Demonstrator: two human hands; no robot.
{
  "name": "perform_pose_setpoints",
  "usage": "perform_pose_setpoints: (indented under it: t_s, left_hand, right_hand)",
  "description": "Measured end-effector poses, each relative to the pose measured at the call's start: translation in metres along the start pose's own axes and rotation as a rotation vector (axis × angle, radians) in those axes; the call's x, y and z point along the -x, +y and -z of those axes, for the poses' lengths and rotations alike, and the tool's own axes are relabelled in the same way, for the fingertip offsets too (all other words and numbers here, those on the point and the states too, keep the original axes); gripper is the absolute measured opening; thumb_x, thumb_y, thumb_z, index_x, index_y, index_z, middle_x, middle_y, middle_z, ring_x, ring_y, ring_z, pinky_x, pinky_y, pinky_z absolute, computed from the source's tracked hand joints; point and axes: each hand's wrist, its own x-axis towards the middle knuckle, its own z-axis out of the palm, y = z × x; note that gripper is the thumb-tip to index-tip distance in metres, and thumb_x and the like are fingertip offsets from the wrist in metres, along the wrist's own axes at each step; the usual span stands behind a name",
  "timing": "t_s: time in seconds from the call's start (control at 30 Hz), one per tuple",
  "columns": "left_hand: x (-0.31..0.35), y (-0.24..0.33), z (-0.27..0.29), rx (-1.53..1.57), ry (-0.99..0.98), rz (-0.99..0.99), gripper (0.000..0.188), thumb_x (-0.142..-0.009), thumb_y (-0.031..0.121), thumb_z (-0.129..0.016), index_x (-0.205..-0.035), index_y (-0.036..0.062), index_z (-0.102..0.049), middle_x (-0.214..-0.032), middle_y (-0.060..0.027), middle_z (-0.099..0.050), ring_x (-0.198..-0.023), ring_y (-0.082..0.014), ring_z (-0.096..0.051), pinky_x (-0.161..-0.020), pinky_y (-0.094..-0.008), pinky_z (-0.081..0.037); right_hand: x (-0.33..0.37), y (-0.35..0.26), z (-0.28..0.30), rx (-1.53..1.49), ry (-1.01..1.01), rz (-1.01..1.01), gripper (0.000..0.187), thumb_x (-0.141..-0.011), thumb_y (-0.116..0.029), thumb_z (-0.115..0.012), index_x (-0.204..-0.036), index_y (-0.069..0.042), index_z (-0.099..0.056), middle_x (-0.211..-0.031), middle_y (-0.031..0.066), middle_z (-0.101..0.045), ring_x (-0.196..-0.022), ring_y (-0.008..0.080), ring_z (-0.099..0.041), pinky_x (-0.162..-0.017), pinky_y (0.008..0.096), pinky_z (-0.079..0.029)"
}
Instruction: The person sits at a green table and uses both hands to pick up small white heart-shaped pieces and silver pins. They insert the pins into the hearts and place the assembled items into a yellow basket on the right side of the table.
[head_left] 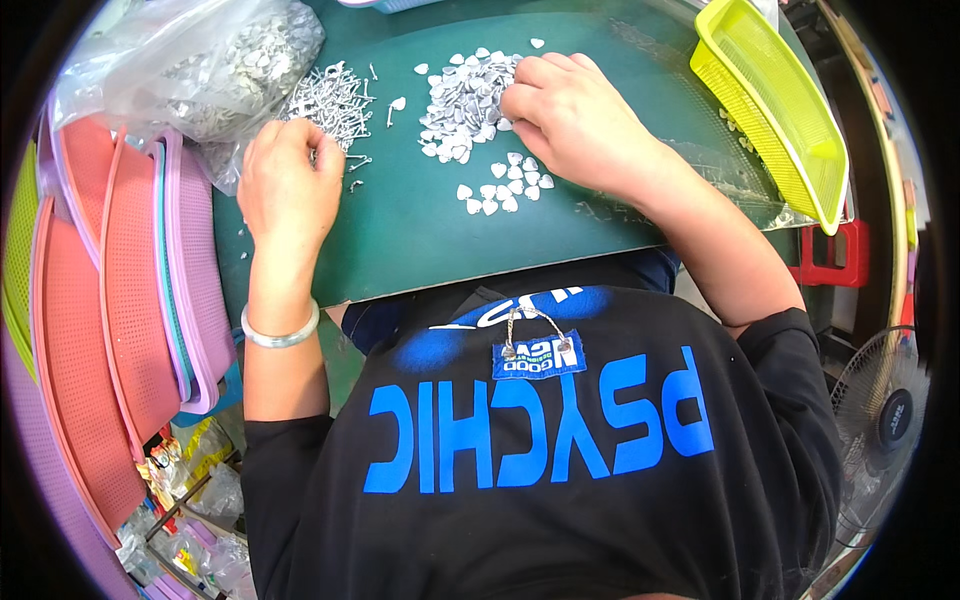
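Observation:
My left hand, with a bangle on its wrist, is closed at the near edge of a pile of small silvery metal pins. Its thumb and fingertips come together; whatever they grip is too small to make out. My right hand curls over the right side of a heap of small silvery heart-shaped pieces, and its fingertips are partly hidden. Several loose hearts are spread just in front of the heap. Between the two piles lies one heart with a pin-like stem.
A clear plastic bag full of small metal parts rests at the table's back left. Stacked pink and purple plastic baskets stand left of the green table. A yellow-green basket sits at the right edge, above a fan.

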Motion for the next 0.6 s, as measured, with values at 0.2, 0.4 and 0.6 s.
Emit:
perform_pose_setpoints:
  t_s: [0.2, 0.4, 0.6]
  left_hand:
    - [0.014, -0.007, -0.006, 0.099, 0.025, -0.010, 0.009, -0.079, 0.008, -0.065, -0.088, 0.0081, -0.065, -0.081, -0.0094, -0.061, -0.080, -0.0297, -0.061, -0.071, -0.0409, -0.048]
    - [0.017, 0.036, -0.013, 0.464, -0.070, -0.204, 0.010, -0.077, 0.006, -0.066, -0.087, 0.0085, -0.067, -0.079, -0.0084, -0.060, -0.078, -0.0297, -0.060, -0.070, -0.0399, -0.049]
    - [0.012, 0.062, -0.021, 0.353, -0.088, -0.337, 0.007, -0.076, 0.010, -0.070, -0.082, 0.0079, -0.067, -0.079, -0.0074, -0.058, -0.077, -0.0275, -0.059, -0.068, -0.0387, -0.049]
  right_hand:
    - [0.002, -0.004, 0.002, 0.037, -0.003, 0.027, 0.015, -0.078, -0.008, -0.061, -0.091, -0.006, -0.069, -0.094, 0.0098, -0.060, -0.096, 0.0273, -0.059, -0.085, 0.0405, -0.044]
    - [-0.003, -0.008, -0.004, 0.064, 0.033, 0.034, 0.014, -0.078, -0.009, -0.061, -0.089, -0.006, -0.069, -0.093, 0.0098, -0.059, -0.095, 0.0273, -0.059, -0.084, 0.0392, -0.044]
    - [-0.004, -0.010, -0.009, 0.029, 0.029, 0.017, 0.013, -0.079, -0.009, -0.059, -0.087, -0.005, -0.069, -0.091, 0.0101, -0.060, -0.095, 0.0270, -0.059, -0.084, 0.0394, -0.044]
